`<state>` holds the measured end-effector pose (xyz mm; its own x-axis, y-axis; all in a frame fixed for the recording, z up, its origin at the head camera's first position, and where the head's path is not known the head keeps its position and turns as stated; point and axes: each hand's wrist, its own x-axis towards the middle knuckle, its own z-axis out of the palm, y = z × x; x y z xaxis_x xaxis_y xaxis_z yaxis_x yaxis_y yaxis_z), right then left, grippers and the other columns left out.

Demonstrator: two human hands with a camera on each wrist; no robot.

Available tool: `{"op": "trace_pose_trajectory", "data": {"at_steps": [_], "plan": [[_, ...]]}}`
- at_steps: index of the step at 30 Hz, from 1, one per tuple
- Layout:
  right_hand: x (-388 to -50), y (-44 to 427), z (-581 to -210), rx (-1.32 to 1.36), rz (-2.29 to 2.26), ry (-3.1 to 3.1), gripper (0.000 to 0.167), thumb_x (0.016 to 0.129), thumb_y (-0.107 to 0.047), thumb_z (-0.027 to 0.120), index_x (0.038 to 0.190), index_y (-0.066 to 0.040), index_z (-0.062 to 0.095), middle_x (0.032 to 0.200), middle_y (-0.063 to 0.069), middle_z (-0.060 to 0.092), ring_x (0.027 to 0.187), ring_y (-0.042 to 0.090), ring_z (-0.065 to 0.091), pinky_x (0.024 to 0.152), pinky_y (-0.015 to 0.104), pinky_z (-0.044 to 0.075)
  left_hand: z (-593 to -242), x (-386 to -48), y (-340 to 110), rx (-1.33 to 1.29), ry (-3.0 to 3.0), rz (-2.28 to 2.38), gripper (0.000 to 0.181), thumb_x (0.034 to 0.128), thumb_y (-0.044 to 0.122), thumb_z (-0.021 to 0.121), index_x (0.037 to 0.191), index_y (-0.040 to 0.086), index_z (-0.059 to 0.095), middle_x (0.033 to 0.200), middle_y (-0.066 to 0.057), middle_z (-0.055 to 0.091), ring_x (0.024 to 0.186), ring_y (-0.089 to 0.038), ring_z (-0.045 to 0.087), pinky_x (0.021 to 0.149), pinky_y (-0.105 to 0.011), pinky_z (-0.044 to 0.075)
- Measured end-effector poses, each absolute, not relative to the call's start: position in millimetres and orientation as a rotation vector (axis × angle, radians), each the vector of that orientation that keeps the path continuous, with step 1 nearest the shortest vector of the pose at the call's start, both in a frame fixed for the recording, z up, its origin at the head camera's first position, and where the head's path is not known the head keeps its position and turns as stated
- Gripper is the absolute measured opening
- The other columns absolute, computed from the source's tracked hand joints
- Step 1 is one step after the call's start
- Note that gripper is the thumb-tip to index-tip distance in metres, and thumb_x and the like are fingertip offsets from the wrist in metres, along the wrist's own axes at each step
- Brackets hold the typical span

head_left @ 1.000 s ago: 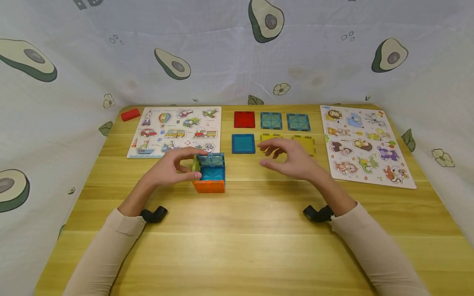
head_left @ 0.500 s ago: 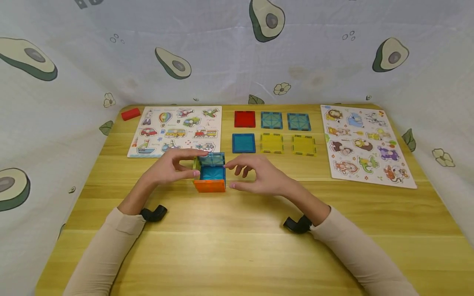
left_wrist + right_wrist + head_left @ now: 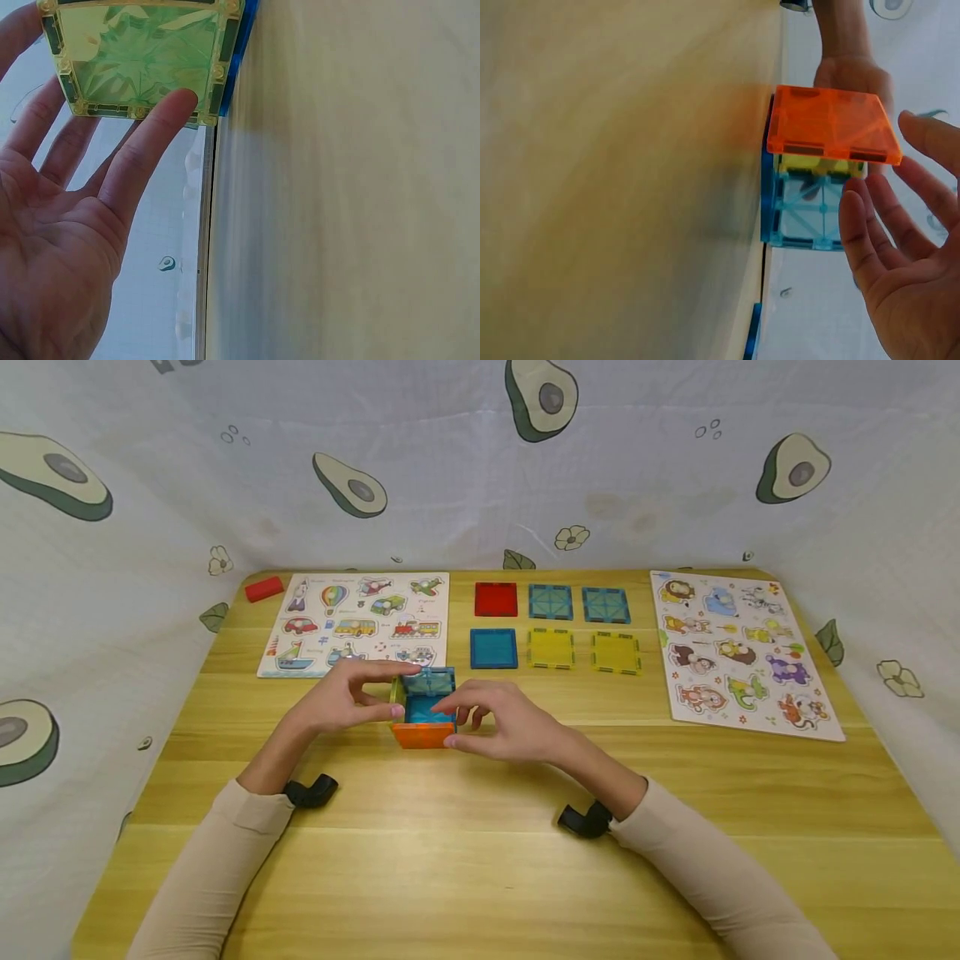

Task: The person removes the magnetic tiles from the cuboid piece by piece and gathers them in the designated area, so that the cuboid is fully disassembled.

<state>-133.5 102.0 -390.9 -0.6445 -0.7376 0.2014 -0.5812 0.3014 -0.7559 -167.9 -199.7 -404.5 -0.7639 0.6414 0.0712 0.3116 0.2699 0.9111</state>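
The squarish box (image 3: pixel 420 708) sits on the desk (image 3: pixel 480 860), orange side nearest, open upward and rightward. The left hand (image 3: pixel 345 697), half curled, grips its yellow side; the right hand (image 3: pixel 513 720), spread loosely, holds nothing beside it. Avocado-print cloth (image 3: pixel 450 468) hangs behind.

No text can be read, the print on the vehicle puzzle board (image 3: pixel 365 644) being too small.

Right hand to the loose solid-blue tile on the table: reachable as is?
Likely yes: the solid-blue tile lies flat and uncovered just beyond the right hand, with only tabletop showing between them.
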Motion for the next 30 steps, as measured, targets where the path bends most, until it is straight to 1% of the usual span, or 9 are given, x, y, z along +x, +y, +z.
{"op": "trace_pose_trajectory", "data": {"at_steps": [5, 10, 16, 21, 27, 30], "plan": [[-132, 96, -393, -1.209, -1.236, 2.37, 0.037, 0.094, -0.024, 0.077, 0.128, -0.01, 0.072, 0.107, -0.002, 0.07, 0.091, 0.017, 0.066, 0.077, 0.03, 0.062, -405, -168, -200, 0.873, 2.218, 1.505, 0.054, 0.0909, 0.01, 0.078, 0.143, 0.013, 0.063, 0.15, -0.007, 0.058, 0.141, -0.033, 0.051, 0.088, -0.039, 0.062], [-131, 89, -392, -1.222, -1.23, 2.355, 0.035, 0.095, -0.022, 0.077, 0.128, -0.01, 0.072, 0.11, -0.002, 0.072, 0.092, 0.011, 0.065, 0.076, 0.03, 0.062, -404, -168, -200, 0.863, 2.218, 1.514, 0.054, 0.0905, 0.011, 0.079, 0.142, 0.013, 0.063, 0.15, -0.008, 0.059, 0.141, -0.035, 0.051, 0.088, -0.039, 0.062], [-131, 83, -392, -1.263, -1.202, 2.372, 0.032, 0.095, -0.018, 0.076, 0.127, -0.015, 0.073, 0.111, -0.003, 0.074, 0.091, 0.007, 0.063, 0.073, 0.027, 0.061, -405, -168, -200, 0.854, 2.204, 1.518, 0.055, 0.0908, 0.01, 0.079, 0.143, 0.012, 0.063, 0.151, -0.009, 0.058, 0.14, -0.036, 0.051, 0.088, -0.039, 0.062], [-131, 81, -393, -1.283, -1.164, 2.394, 0.032, 0.097, -0.016, 0.073, 0.129, -0.017, 0.073, 0.114, -0.004, 0.074, 0.09, 0.007, 0.062, 0.075, 0.022, 0.058, -405, -168, -200, 0.851, 2.198, 1.521, 0.055, 0.0905, 0.009, 0.079, 0.143, 0.012, 0.062, 0.151, -0.009, 0.057, 0.14, -0.036, 0.051, 0.089, -0.039, 0.062], [-131, 83, -391, -1.291, -1.114, 2.421, 0.035, 0.099, -0.014, 0.07, 0.134, -0.021, 0.071, 0.116, -0.004, 0.073, 0.093, 0.009, 0.061, 0.079, 0.027, 0.057, -404, -167, -200, 0.849, 2.2, 1.505, 0.055, 0.091, 0.009, 0.078, 0.143, 0.013, 0.062, 0.152, -0.008, 0.057, 0.141, -0.036, 0.05, 0.09, -0.039, 0.062], [-129, 85, -389, -1.264, -1.103, 2.442, 0.036, 0.1, -0.015, 0.069, 0.134, -0.025, 0.07, 0.117, -0.005, 0.072, 0.096, 0.008, 0.061, 0.083, 0.026, 0.057, -404, -167, -200, 0.848, 2.199, 1.504, 0.055, 0.0915, 0.009, 0.078, 0.144, 0.013, 0.062, 0.152, -0.008, 0.057, 0.141, -0.036, 0.05, 0.09, -0.039, 0.062]]}}
